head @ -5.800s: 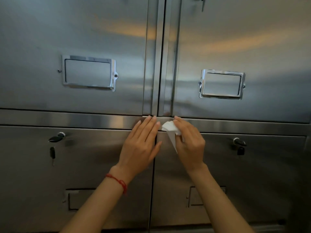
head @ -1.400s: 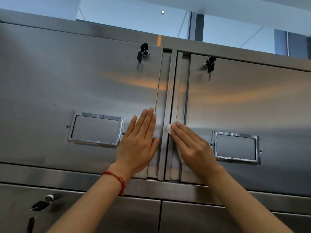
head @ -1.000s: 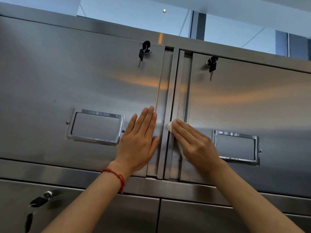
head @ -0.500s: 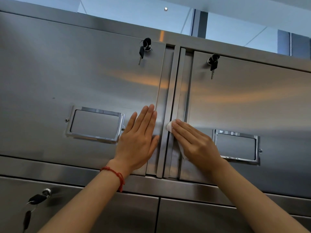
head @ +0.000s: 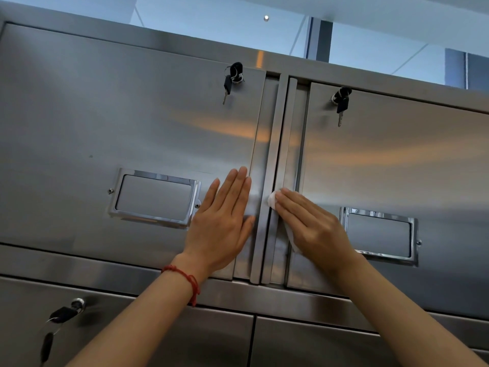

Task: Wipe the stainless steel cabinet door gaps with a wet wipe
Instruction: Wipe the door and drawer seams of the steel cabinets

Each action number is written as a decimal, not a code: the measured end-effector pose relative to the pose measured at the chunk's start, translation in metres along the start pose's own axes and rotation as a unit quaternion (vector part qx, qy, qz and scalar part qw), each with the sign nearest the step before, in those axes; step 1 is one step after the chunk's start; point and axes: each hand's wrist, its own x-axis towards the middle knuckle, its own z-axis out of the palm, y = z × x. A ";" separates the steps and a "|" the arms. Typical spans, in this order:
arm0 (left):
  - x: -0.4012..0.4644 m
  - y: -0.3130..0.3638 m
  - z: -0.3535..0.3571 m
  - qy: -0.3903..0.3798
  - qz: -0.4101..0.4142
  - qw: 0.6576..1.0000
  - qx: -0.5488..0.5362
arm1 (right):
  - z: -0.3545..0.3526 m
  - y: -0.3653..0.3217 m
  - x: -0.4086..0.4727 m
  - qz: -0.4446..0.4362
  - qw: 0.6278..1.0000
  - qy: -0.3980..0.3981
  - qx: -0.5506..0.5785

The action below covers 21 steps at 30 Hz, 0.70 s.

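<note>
Two upper stainless steel doors, the left door [head: 105, 115] and the right door [head: 410, 165], meet at a vertical gap [head: 277, 144] with raised strips on either side. My left hand [head: 225, 221] lies flat on the left door's inner edge, fingers straight and pointing up. My right hand [head: 315, 223] presses a white wet wipe [head: 271, 200] into the gap with straight fingers, about halfway up the doors. The wipe's tail [head: 291, 238] hangs out under the palm; the thumb is hidden.
Keys hang from locks near the top of the left door [head: 232, 75] and the right door [head: 341, 100]. Chrome label holders [head: 156, 198] [head: 379, 234] flank my hands. A horizontal rail [head: 264, 296] separates the lower doors; one has a key [head: 66, 311].
Over several seconds both hands rose from the gap's bottom to mid height. In the last second the wipe crept slightly higher and my view tilted up a little.
</note>
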 end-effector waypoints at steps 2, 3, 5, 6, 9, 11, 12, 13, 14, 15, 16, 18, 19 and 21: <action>0.000 0.000 0.000 -0.001 0.002 1.000 -0.001 | 0.000 0.004 0.007 0.014 1.000 0.008 -0.005; 0.000 0.000 0.000 -0.001 0.003 1.000 -0.002 | 0.001 0.006 0.011 0.023 1.000 0.014 -0.005; 0.000 0.000 0.000 -0.001 0.002 1.000 -0.004 | 0.002 0.006 0.013 0.034 0.999 0.021 -0.004; 0.000 0.000 0.000 0.000 0.002 1.000 -0.003 | 0.003 0.004 0.012 0.035 0.999 0.022 -0.003; 0.000 0.000 -0.001 0.001 0.002 1.000 0.003 | 0.003 0.000 0.004 0.019 1.000 0.019 -0.004; 0.001 0.000 -0.002 -0.001 0.002 1.000 0.004 | 0.002 0.003 0.006 0.010 1.000 0.025 -0.009; 0.001 0.000 -0.002 0.000 0.003 1.000 0.003 | 0.002 0.006 0.009 0.011 0.999 0.028 -0.012; 0.001 0.000 -0.002 0.002 0.002 1.000 0.001 | 0.002 0.009 0.013 0.014 0.999 0.029 -0.016; 0.000 0.000 -0.001 0.004 0.002 1.000 0.000 | 0.003 0.011 0.016 0.019 0.999 0.025 -0.020; 0.000 0.000 -0.001 0.005 0.002 1.000 0.000 | 0.004 0.012 0.017 0.023 0.999 0.021 -0.023; 0.000 0.000 -0.001 0.007 0.003 1.000 0.002 | 0.004 0.011 0.017 0.025 0.999 0.018 -0.026; 0.000 0.000 0.000 0.008 0.003 1.000 0.006 | 0.005 0.009 0.012 0.019 0.999 0.015 -0.028; 0.000 0.000 0.000 0.007 0.003 1.000 0.009 | 0.004 0.009 0.009 0.010 0.999 0.015 -0.028; 0.000 0.000 0.001 0.007 0.003 1.000 0.014 | 0.003 0.010 0.006 -0.012 0.999 0.015 -0.031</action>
